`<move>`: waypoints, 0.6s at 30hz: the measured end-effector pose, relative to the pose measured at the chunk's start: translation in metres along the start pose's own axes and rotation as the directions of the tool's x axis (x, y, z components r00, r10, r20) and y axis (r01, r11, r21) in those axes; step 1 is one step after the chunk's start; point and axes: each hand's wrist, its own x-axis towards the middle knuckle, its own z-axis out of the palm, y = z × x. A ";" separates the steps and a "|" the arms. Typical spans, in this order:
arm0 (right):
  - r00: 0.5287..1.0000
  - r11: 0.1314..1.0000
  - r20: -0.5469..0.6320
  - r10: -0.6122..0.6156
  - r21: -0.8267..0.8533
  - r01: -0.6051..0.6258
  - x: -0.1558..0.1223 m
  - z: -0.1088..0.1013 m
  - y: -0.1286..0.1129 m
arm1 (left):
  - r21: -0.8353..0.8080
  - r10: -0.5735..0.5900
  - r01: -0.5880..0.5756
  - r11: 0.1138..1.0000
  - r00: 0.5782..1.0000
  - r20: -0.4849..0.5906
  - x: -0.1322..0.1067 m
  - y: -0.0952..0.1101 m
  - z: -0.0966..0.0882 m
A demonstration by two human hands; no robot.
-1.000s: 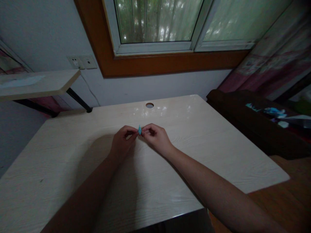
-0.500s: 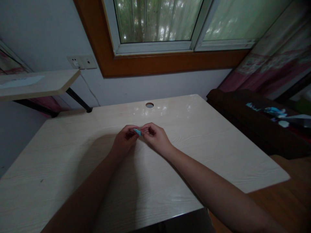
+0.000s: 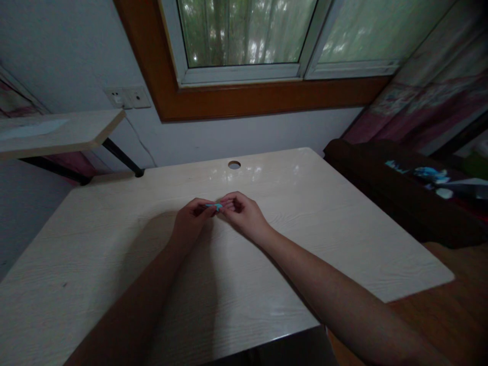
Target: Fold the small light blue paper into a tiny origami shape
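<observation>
A small light-blue folded piece, which looks like paper, is pinched between the fingertips of both hands above the middle of the table. My left hand grips it from the left, thumb and forefinger pressed together. From the right, my right hand holds its other end with thumb and fingertips, the remaining fingers curled. Fingers cover much of the piece, so its full shape is hidden.
The pale wooden table has a round cable hole near its back edge. A raised shelf on black legs stands at the left. Beyond the right edge is a dark wooden piece of furniture with blue items on it.
The blue piece has turned and now shows a narrower, flatter side. My left hand has shifted slightly left; my right hand stays nearly in place.
</observation>
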 end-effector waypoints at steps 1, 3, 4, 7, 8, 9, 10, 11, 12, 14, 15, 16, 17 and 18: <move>1.000 1.000 0.002 0.008 0.020 -0.008 0.000 0.000 0.001 | 0.002 -0.009 0.009 1.000 1.000 -0.005 0.000 0.000 0.000; 1.000 0.999 0.003 0.013 0.035 -0.013 0.001 0.000 0.003 | -0.010 -0.021 0.021 1.000 1.000 -0.003 0.000 0.001 0.000; 1.000 0.999 0.001 0.013 0.036 -0.013 0.001 0.000 0.004 | -0.022 -0.023 0.023 0.999 1.000 0.001 0.000 0.001 0.000; 1.000 0.999 -0.019 0.018 0.029 -0.017 0.002 0.000 0.004 | -0.048 -0.030 0.030 0.998 1.000 0.010 0.000 0.001 0.000; 0.999 0.999 -0.028 0.027 0.029 -0.026 0.002 0.000 0.004 | -0.052 -0.033 0.034 0.998 0.999 0.014 0.000 0.001 0.000; 0.999 0.999 -0.037 0.038 0.031 -0.037 0.002 0.000 0.003 | -0.056 -0.037 0.038 0.998 0.999 0.020 0.000 0.001 0.000; 0.998 0.998 -0.045 0.048 0.035 -0.047 0.002 0.000 0.003 | -0.063 -0.043 0.044 0.997 0.999 0.031 0.000 0.001 0.000; 0.997 0.998 -0.052 0.057 0.042 -0.054 0.003 0.000 0.002 | -0.071 -0.050 0.053 0.996 0.998 0.043 0.000 0.001 0.000; 0.996 0.997 -0.056 0.064 0.052 -0.061 0.003 0.000 0.002 | -0.081 -0.059 0.063 0.995 0.997 0.055 0.000 0.002 0.001; 0.996 0.995 -0.061 0.072 0.068 -0.068 0.003 -0.001 0.001 | -0.099 -0.077 0.084 0.991 0.994 0.075 0.000 0.003 0.001; 0.995 0.995 -0.061 0.075 0.072 -0.070 0.003 -0.001 0.001 | -0.104 -0.082 0.090 0.990 0.993 0.083 0.000 0.003 0.001; 0.995 0.995 -0.059 0.076 0.073 -0.072 0.003 -0.001 0.000 | -0.104 -0.082 0.091 0.990 0.992 0.091 0.000 0.003 0.001; 0.995 0.995 -0.057 0.078 0.073 -0.074 0.003 -0.001 0.000 | -0.097 -0.076 0.086 0.992 0.992 0.099 0.000 0.003 0.001; 0.995 0.995 -0.057 0.078 0.070 -0.074 0.003 -0.001 0.000 | -0.081 -0.068 0.077 0.994 0.992 0.108 -0.001 0.003 0.001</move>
